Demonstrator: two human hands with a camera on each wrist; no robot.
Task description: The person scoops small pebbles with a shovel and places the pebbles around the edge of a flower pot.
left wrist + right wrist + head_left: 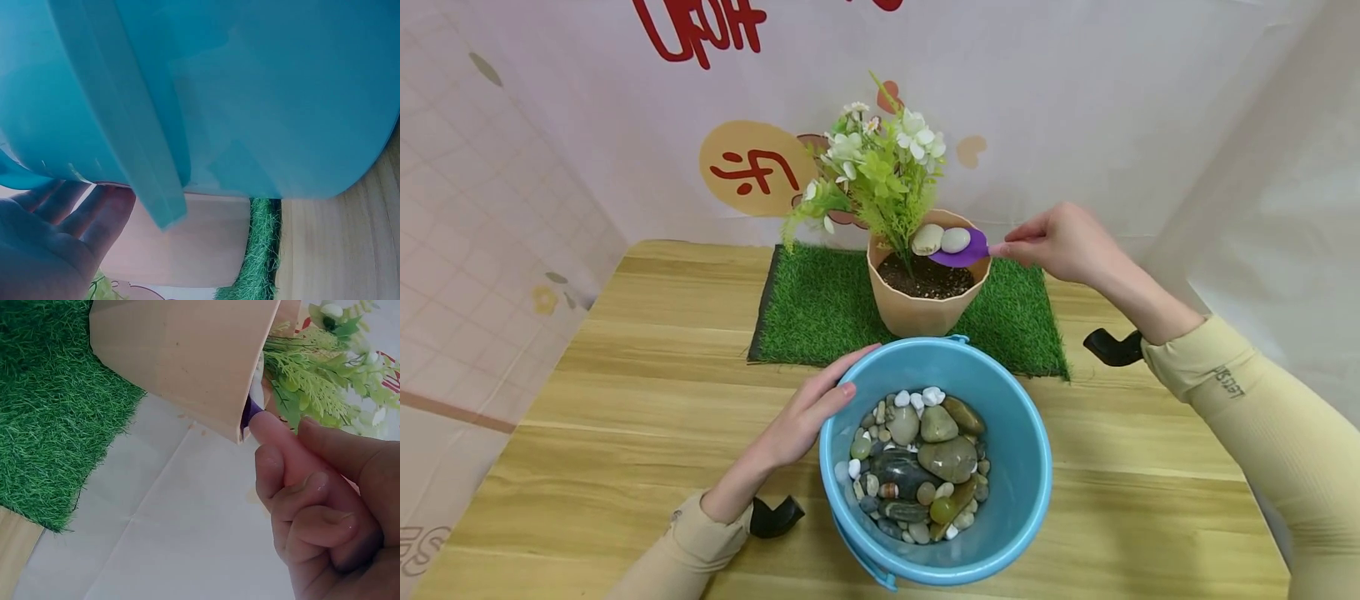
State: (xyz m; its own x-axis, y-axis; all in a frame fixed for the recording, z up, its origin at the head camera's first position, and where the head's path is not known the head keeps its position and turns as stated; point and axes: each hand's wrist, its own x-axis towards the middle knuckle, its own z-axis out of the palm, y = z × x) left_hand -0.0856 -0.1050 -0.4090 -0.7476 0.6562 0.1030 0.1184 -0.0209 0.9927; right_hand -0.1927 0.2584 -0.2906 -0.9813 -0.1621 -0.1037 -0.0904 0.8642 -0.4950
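My right hand (1063,242) grips the pink handle of a small purple trowel (252,410). Its blade (958,257) overlaps the inside of the peach flowerpot (925,315) at the right rim. Two pale stones show at the blade: a whitish one (956,240) on it, and a cream one (928,239) at its tip, close to the stems. Dark soil (936,283) shows below. With thumb over the rim and fingers along the outer wall, my left hand (808,408) holds the left side of the blue bucket (1036,492). Several stones (917,475) lie inside.
White flowers with green leaves (880,171) stand in the pot. Beneath it lies a green turf mat (808,300) on the wooden table (685,350). A printed cloth backdrop (1075,100) hangs behind. The bucket's handle (865,562) hangs down at its near left.
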